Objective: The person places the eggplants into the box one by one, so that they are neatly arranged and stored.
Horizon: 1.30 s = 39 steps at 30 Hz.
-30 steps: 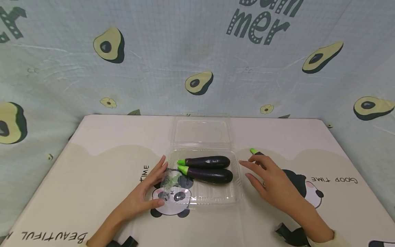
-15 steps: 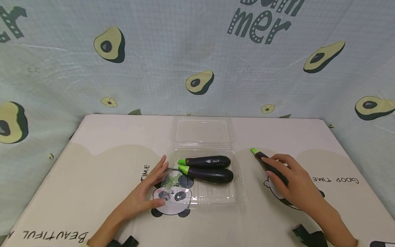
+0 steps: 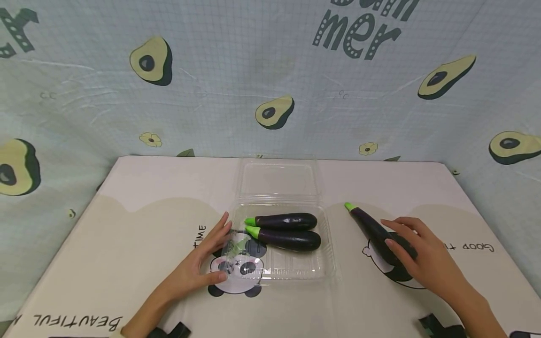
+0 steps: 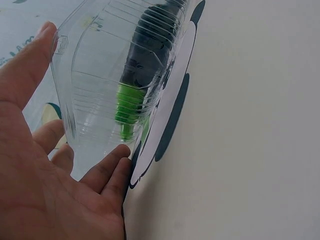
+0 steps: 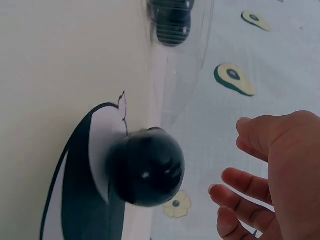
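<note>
A clear plastic clamshell box [image 3: 296, 270] stands with its lid [image 3: 279, 180] folded back. Inside it two dark eggplants, an upper eggplant [image 3: 287, 221] and a lower eggplant [image 3: 291, 240], lie side by side, green stems leftward. My left hand [image 3: 200, 270] rests against the box's left side, fingers spread. In the left wrist view a green stem shows through the clear wall [image 4: 95, 100]. A third eggplant [image 3: 368, 226] lies slanted on the table to the right. My right hand [image 3: 428, 258] hovers by its thick end, fingers parted; the right wrist view shows a gap between them.
The table [image 3: 139, 244] wears a cream cover with printed pandas and lettering. Behind it hangs a pale curtain [image 3: 220, 80] with avocado prints. Dark straps sit near both wrists, such as the strap [image 3: 439, 326] on the right.
My right hand has moved right, away from the box and along the third eggplant to its thick end, leaving more of it uncovered. The left hand and the boxed eggplants stay put.
</note>
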Tool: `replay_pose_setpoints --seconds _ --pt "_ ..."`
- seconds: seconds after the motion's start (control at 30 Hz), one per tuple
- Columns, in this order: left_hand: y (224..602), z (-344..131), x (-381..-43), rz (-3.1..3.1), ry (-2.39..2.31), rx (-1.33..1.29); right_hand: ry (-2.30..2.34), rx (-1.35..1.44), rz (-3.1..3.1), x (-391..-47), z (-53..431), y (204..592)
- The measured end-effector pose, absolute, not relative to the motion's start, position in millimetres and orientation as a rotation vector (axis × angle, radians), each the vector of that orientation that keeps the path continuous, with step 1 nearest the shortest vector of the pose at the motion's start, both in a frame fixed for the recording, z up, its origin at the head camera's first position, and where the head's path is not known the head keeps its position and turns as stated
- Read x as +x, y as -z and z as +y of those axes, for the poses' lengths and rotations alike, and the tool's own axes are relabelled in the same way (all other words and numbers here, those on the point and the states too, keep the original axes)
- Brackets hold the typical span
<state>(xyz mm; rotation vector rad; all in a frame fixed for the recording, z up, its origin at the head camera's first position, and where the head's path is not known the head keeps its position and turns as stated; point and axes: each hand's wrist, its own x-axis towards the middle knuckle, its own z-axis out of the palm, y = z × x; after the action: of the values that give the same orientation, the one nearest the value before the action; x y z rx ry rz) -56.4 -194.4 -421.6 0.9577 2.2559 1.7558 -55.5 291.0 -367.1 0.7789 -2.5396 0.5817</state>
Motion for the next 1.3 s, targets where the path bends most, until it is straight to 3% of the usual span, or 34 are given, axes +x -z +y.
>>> replay_pose_setpoints --seconds 0.9,1.3 --pt "419 -194 -56 2.271 -1.740 0.941 -0.577 0.616 -2.623 -46 315 394" --pt "420 -194 -56 2.270 -1.741 0.951 -0.692 0.696 -2.652 -49 315 403"
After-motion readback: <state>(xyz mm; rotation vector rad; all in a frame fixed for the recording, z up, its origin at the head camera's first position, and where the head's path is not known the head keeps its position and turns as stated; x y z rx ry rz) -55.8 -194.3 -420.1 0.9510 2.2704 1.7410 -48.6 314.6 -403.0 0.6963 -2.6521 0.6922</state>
